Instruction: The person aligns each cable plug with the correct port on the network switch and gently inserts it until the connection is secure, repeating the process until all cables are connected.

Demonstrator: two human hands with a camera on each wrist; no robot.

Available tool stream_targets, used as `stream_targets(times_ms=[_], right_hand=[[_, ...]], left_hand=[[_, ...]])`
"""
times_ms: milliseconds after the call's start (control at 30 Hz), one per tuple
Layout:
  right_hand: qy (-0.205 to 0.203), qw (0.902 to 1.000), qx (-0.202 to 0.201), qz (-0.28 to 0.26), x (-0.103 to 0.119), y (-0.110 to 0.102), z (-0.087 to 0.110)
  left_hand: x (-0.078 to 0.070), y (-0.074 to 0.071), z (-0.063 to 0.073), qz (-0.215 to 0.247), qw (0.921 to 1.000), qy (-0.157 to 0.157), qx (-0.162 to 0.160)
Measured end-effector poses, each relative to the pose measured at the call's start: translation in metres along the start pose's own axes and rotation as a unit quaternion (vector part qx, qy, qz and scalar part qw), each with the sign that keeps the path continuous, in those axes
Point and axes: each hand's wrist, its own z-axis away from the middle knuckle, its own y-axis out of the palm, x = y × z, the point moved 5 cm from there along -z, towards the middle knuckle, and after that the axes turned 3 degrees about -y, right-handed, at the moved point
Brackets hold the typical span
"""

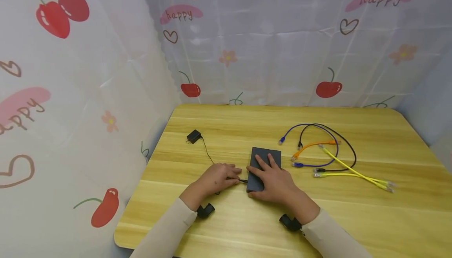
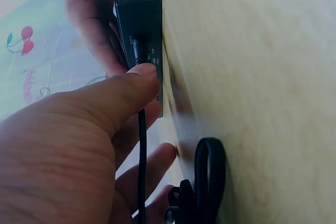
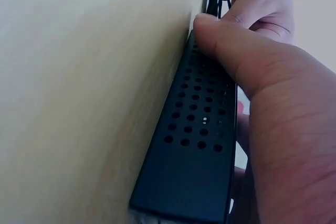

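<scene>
A black network switch [image 1: 263,152], a flat metal box, lies on the wooden table. My right hand [image 1: 277,185] holds it, fingers spread over the top and the thumb [image 3: 207,32] against the vented side wall [image 3: 194,111]. From the left, my left hand [image 1: 220,177] pinches a black power plug [image 2: 139,53] between thumb and fingers. The plug's tip meets the jack on the switch's end face [image 2: 144,19]. Its thin cord [image 2: 142,150] runs back beneath the hand, toward a black power adapter [image 1: 194,136] with bare prongs.
Right of the switch lie several network cables: a blue cable [image 1: 310,166], a black cable [image 1: 354,152], an orange cable [image 1: 310,145] and yellow cables [image 1: 353,167]. A bundled black cord loop [image 2: 210,166] sits below my left hand. Patterned curtains [image 1: 268,65] hang behind the table and at the left.
</scene>
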Motion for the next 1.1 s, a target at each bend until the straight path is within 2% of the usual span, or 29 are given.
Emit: stream_targets(times_ms=[133, 333, 533, 833, 1100], right_hand=[[-0.006, 0.9997, 0.006, -0.024, -0.006, -0.003, 0.004], [-0.031, 0.9959, 0.015, -0.084, -0.02, -0.008, 0.016], [-0.051, 0.9908, -0.013, -0.125, -0.036, -0.015, 0.028], [-0.035, 0.9917, -0.045, -0.115, -0.071, -0.028, 0.051], [-0.041, 0.992, -0.077, -0.091, -0.097, -0.035, 0.072]], left_hand=[[0.0, -0.001, -0.001, 0.009, 0.9999, -0.002, 0.005], [-0.001, 0.0, -0.002, 0.034, 0.9989, -0.026, 0.016], [-0.001, 0.001, 0.0, 0.05, 0.9973, -0.05, 0.016], [-0.002, 0.003, 0.001, 0.067, 0.9963, -0.052, 0.016], [-0.005, 0.004, -0.001, 0.064, 0.9962, -0.055, 0.018]])
